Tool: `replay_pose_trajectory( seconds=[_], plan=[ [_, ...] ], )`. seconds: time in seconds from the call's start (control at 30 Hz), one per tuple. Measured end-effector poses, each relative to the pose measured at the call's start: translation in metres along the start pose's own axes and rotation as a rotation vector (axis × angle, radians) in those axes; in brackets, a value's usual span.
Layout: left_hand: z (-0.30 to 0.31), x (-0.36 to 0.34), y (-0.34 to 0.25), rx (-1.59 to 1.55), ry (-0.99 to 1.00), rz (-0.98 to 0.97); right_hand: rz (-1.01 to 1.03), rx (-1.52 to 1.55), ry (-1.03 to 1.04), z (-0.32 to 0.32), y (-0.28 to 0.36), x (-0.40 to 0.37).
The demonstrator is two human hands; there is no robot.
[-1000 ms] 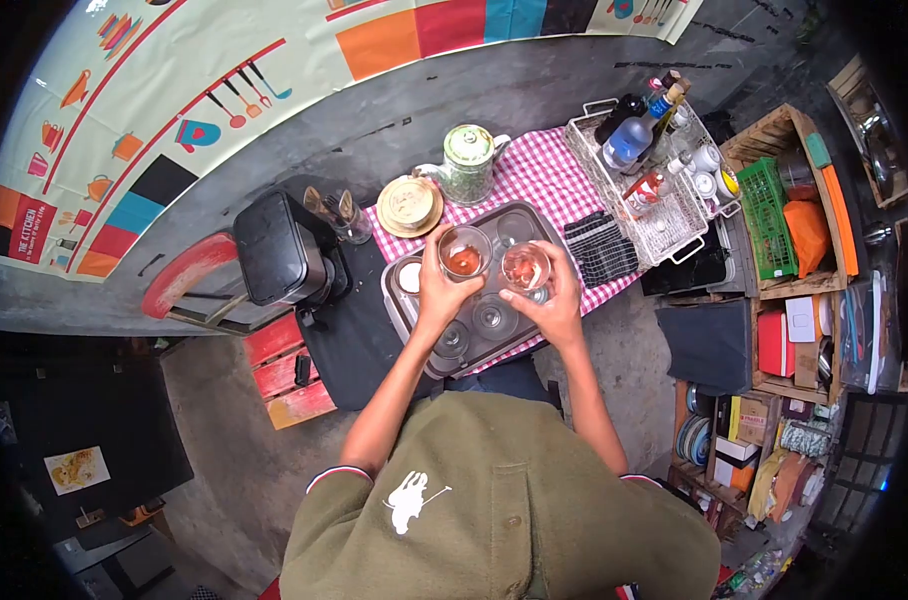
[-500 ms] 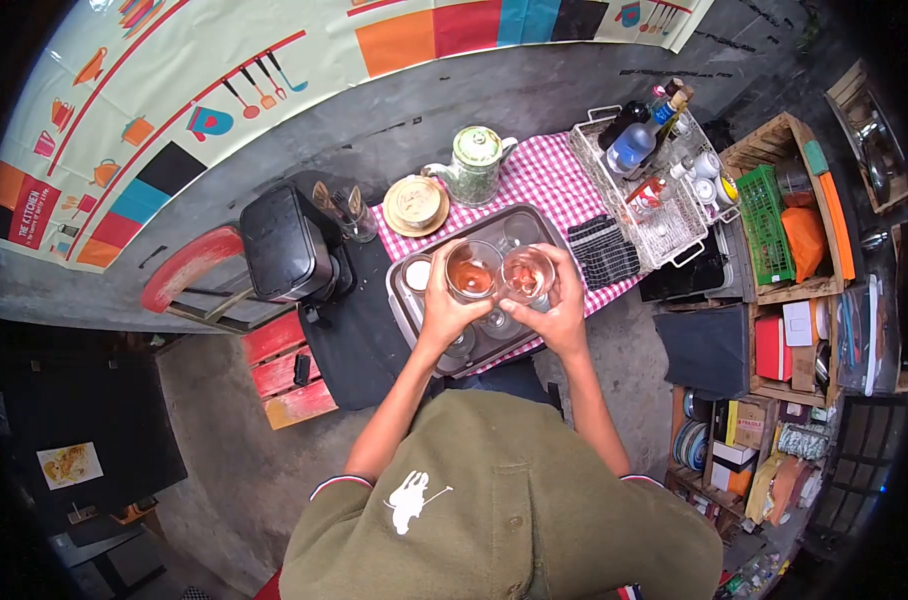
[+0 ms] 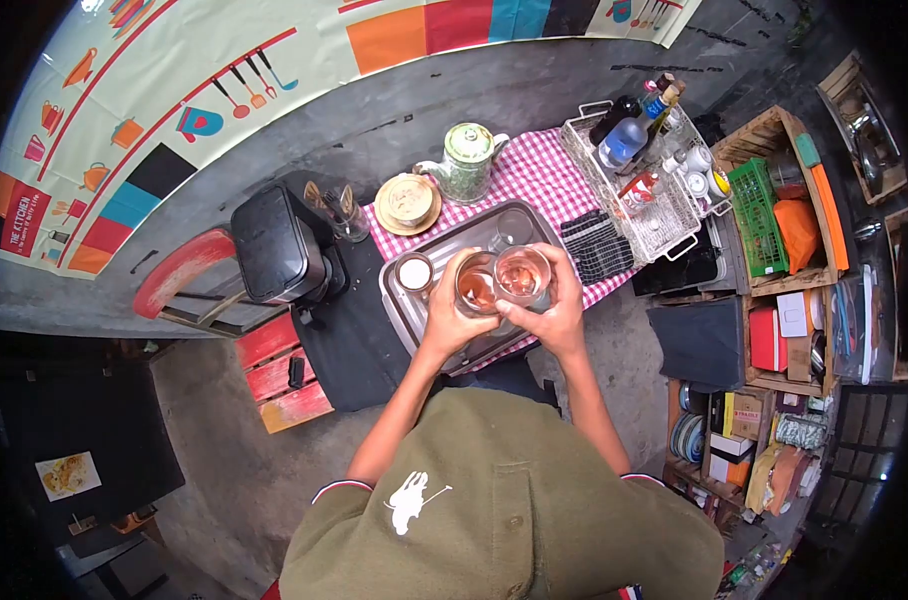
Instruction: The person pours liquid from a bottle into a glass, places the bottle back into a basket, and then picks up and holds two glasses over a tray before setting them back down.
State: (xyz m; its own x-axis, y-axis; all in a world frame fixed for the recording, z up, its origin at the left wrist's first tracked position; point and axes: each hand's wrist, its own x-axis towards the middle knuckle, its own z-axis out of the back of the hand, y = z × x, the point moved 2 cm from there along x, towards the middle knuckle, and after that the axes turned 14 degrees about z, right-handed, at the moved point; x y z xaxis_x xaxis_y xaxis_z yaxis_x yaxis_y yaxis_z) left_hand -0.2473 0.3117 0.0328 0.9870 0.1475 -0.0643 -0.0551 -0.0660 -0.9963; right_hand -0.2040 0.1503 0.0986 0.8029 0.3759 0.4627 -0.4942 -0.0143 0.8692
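Note:
My left hand (image 3: 448, 318) is wrapped round a clear glass (image 3: 472, 284) with an amber-red drink in it. In my right hand (image 3: 559, 306) is a second clear glass (image 3: 522, 272), with reddish contents at its bottom. The two glasses are side by side, and the right one's rim overlaps the left one's in this view. Both are held over a grey-brown tray (image 3: 463, 233). On that tray, left of my hands, stands a small glass with white contents (image 3: 414, 272). An empty clear glass (image 3: 514, 229) stands at the tray's far side, beyond the held glasses.
A green patterned teapot (image 3: 468, 170) and a cup on a saucer (image 3: 409, 200) stand behind the tray. A wire basket (image 3: 664, 232) of bottles sits right, beside a dark checked cloth (image 3: 598, 247). A utensil jar (image 3: 350, 222) and black bin-like appliance (image 3: 277, 245) are left.
The two glasses have come closer together, the right one now overlapping the left. My left hand has shifted slightly right and nearer to me. The view has turned slightly.

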Motion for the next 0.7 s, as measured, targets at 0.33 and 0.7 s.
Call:
replay_pose_trajectory(
  seconds=[0.33, 0.7],
  plan=[
    [0.001, -0.001, 0.015, 0.079, -0.03, -0.083, 0.031, -0.132, 0.029, 0.002, -0.002, -0.009],
    [-0.005, -0.006, 0.01, -0.009, 0.019, 0.077, 0.085, -0.296, 0.073, 0.002, 0.006, -0.011]
  ],
)
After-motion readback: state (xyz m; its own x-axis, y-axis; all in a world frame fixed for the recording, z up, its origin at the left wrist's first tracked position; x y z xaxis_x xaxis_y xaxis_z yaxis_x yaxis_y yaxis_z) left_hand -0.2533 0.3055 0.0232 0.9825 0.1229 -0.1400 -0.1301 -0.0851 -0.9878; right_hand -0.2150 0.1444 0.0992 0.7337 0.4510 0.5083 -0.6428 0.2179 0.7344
